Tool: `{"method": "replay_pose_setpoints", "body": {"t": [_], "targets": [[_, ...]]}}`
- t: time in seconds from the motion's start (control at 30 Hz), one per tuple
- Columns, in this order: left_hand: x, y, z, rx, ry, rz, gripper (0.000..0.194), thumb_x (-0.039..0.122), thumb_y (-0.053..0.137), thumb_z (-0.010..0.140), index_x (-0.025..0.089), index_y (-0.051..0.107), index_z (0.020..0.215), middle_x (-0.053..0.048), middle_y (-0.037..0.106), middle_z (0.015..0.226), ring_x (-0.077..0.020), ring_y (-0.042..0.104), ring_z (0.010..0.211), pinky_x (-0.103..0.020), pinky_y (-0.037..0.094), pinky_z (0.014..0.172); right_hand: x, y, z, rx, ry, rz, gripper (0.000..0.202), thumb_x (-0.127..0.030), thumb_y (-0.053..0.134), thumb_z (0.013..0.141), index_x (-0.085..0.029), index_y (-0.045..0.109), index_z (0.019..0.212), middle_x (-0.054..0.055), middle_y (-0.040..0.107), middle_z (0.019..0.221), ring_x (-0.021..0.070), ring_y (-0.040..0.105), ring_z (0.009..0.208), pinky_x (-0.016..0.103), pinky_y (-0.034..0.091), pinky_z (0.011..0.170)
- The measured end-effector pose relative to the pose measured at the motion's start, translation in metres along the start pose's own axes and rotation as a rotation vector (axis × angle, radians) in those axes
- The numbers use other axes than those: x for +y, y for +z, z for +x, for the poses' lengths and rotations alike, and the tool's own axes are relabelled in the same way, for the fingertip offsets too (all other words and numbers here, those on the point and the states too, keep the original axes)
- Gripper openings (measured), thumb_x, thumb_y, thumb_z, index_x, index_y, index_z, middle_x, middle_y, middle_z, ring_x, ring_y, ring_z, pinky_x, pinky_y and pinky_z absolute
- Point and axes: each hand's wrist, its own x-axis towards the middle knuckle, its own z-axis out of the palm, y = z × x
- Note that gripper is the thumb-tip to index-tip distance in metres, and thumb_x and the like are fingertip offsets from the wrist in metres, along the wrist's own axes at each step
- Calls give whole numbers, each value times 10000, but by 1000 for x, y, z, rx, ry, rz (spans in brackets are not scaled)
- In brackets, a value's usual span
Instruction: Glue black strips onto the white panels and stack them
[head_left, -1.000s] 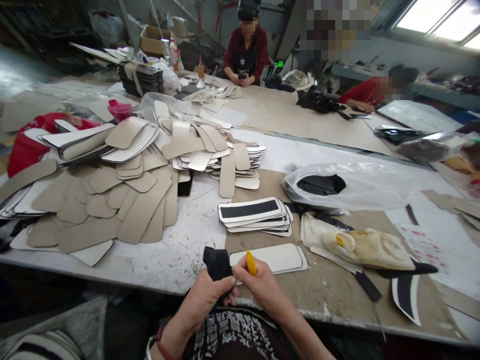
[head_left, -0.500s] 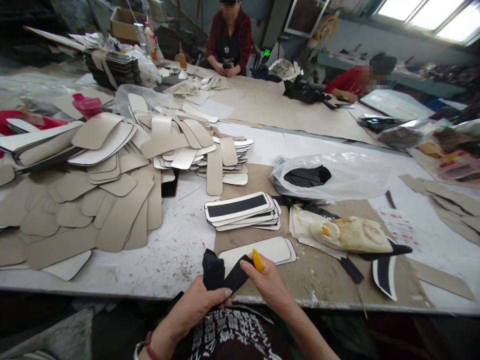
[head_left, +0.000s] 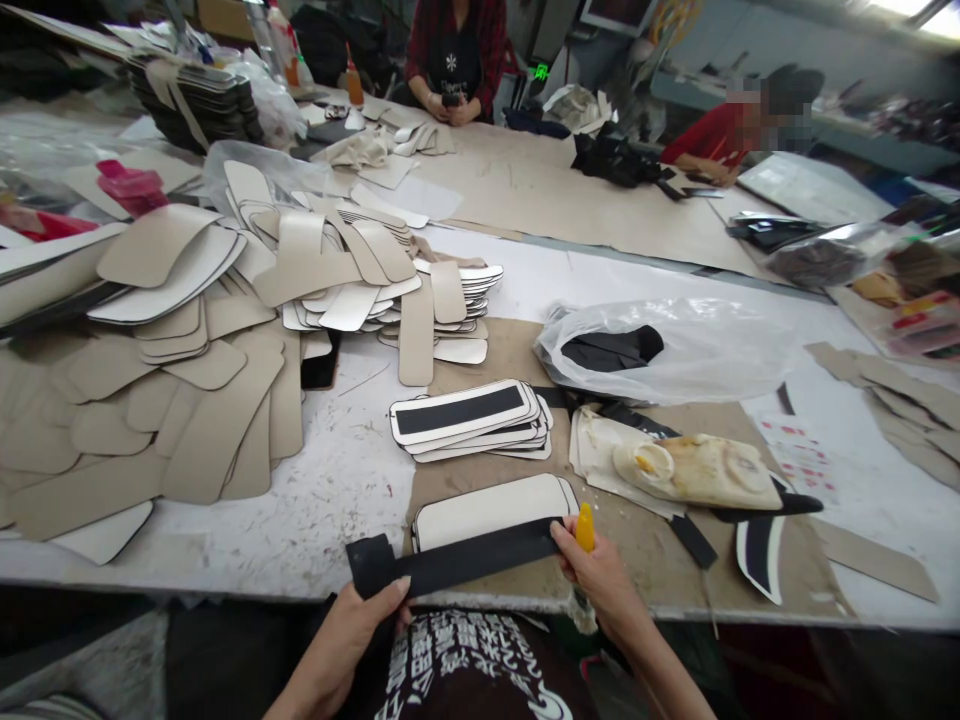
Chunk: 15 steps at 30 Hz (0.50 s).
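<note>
1. Your left hand (head_left: pixel 375 610) pinches the black strip (head_left: pixel 480 558) at its coiled end; your right hand (head_left: pixel 596 575) pinches the other end and holds a yellow-handled tool (head_left: pixel 585 527)
2. Neither hand is nearer: the strip's long axis runs left to right between them, right end slightly farther, roughly parallel to the white panel (head_left: pixel 491 512) just beyond; contact you cannot tell
3. Farther, a banded panel stack (head_left: pixel 457 412) sits on brown paper (head_left: pixel 649 555) over the worktable (head_left: pixel 330 490)
4. Beige pieces (head_left: pixel 232 420) heap left; a plastic bag (head_left: pixel 720 350) lies far right
</note>
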Motion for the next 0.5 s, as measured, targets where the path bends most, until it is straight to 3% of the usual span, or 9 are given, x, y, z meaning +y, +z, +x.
{"method": "replay_pose_setpoints", "body": {"t": [0.2, 0.37, 0.5], "targets": [[4, 18, 17, 159, 88, 61, 353, 439, 626, 628, 187, 427, 482, 45, 455, 470, -106, 392, 508, -251, 316, 553, 6, -23, 16, 129, -293, -474, 302, -489, 495, 765, -208, 532, 661, -24, 529, 565, 145, 480, 530, 260, 365, 534], [-3, 30, 31, 219, 103, -93, 265, 412, 607, 666, 199, 450, 656, 68, 442, 474, -102, 389, 488, -248, 323, 536, 17, -27, 30, 205, -498, -755, 299, -462, 435, 833, -210, 572, 747, 31, 607, 693, 175, 550, 618, 281, 374, 600], [-6, 37, 38, 242, 98, -179, 242, 395, 594, 679, 196, 479, 752, 76, 448, 456, -99, 387, 454, -244, 322, 505, 23, -29, 41, 182, -546, -828, 267, -417, 408, 862, -212, 563, 787, 29, 613, 704, 173, 566, 628, 277, 383, 600]]}}
